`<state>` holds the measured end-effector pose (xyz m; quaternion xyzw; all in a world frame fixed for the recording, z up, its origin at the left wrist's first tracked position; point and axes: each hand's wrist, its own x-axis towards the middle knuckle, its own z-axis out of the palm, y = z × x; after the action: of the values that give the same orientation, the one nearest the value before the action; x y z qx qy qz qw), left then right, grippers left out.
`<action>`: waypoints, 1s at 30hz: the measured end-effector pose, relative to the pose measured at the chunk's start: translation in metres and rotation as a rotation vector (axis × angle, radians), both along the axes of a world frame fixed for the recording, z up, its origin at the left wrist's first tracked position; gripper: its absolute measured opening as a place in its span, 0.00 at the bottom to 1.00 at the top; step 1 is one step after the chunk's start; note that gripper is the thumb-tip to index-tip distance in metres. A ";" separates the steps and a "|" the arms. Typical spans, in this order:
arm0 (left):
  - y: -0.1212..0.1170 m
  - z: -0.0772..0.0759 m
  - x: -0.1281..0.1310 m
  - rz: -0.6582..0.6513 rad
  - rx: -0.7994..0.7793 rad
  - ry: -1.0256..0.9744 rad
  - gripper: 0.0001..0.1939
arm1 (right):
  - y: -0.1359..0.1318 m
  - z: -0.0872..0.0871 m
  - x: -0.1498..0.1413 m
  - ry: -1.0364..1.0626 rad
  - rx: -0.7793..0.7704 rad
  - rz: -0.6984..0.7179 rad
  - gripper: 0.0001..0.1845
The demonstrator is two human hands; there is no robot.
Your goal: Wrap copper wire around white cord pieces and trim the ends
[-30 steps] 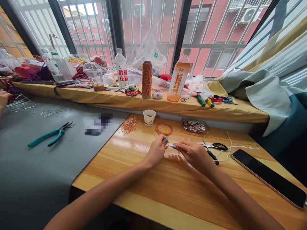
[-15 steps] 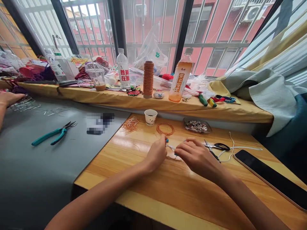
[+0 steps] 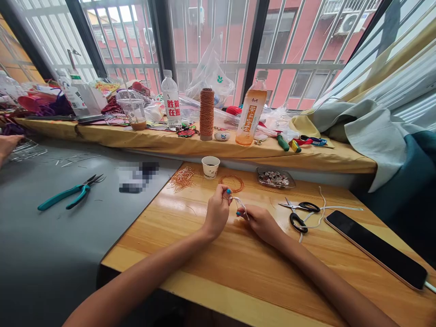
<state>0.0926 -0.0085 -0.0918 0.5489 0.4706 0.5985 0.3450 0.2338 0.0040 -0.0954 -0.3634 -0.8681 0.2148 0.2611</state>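
Note:
Above the wooden table, my left hand pinches one end of a short white cord. A thin wire seems to run beside this cord, too fine to make out well. Closed around the cord's lower part, my right hand sits just right of and below the left. A small blue spot shows at the fingertips of each hand. Beyond the hands lie a coil of copper wire and a pile of cut copper wire pieces. Black-handled scissors rest open to the right, over more white cord.
A paper cup with dark contents and a clear tray of small parts stand behind. At right lies a phone. Teal pliers lie on the grey table. Bottles and a brown thread spool line the ledge. Another person's hand is far left.
My right hand has turned and dropped slightly, its fingers now lower on the white cord, and more of the cord shows between my hands. The view has shifted slightly.

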 end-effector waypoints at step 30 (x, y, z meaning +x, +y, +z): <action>0.016 0.000 -0.004 -0.101 -0.108 -0.221 0.06 | -0.031 0.004 -0.027 -0.415 0.701 -0.004 0.14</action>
<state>0.0888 0.0073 -0.0919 0.4831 0.4331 0.6109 0.4536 0.2072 -0.0275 -0.0919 -0.2895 -0.9223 -0.1727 0.1889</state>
